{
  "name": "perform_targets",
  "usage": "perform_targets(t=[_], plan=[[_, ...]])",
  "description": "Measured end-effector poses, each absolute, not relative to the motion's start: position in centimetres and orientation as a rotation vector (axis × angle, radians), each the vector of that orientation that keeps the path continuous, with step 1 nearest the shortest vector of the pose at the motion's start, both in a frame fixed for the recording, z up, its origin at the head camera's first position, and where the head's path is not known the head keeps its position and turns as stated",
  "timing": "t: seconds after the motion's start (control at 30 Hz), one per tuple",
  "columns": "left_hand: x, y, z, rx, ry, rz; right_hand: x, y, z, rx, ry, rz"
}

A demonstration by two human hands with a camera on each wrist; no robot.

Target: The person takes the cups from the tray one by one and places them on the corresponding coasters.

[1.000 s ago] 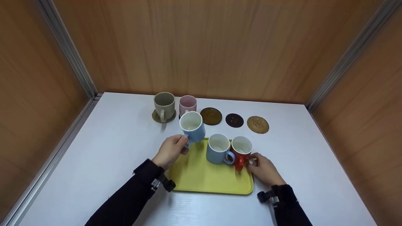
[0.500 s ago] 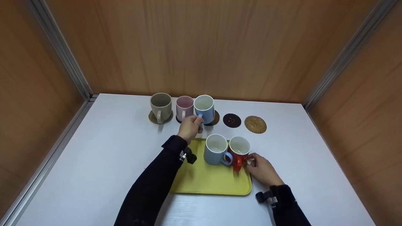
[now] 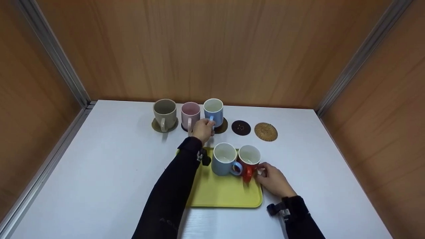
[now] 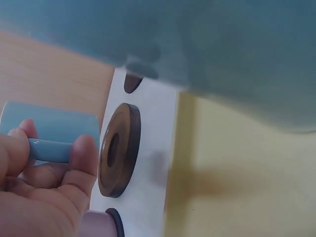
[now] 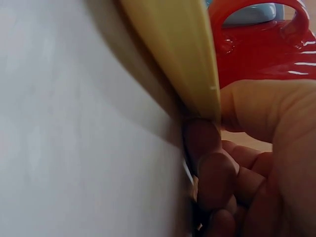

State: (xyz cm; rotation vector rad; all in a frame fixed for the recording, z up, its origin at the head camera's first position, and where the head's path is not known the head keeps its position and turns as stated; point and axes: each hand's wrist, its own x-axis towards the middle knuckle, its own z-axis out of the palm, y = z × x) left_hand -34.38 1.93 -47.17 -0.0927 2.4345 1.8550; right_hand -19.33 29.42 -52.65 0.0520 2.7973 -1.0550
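My left hand grips the handle of a light blue mug, upright over a round brown coaster. The left wrist view shows the mug's base just above the wooden-looking coaster. My right hand pinches the right rim of the yellow tray, thumb on top and fingers beneath, as the right wrist view shows. Close by that thumb stands a red mug on the tray. A grey-blue mug is beside it, looming large in the left wrist view.
To the left, a grey-beige mug sits on an olive coaster, and a pink mug on a dark one. Further right lie a dark coaster and a woven coaster. Wooden panels enclose the white table.
My left hand has carried the light blue mug from above the tray back to the brown coaster. The right hand has stayed at the tray's rim.
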Motion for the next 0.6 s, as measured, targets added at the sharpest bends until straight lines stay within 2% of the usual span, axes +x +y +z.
perform_targets(t=[0.43, 0.6], plan=[[-34.93, 2.56, -48.08, -0.081, 2.349, 1.886, -19.18, 29.47, -52.65, 0.016, 2.832, -1.038], [-35.22, 2.75, -48.10, -0.063, 2.389, 1.736, -19.19, 29.49, -52.74, 0.023, 2.827, -1.041]])
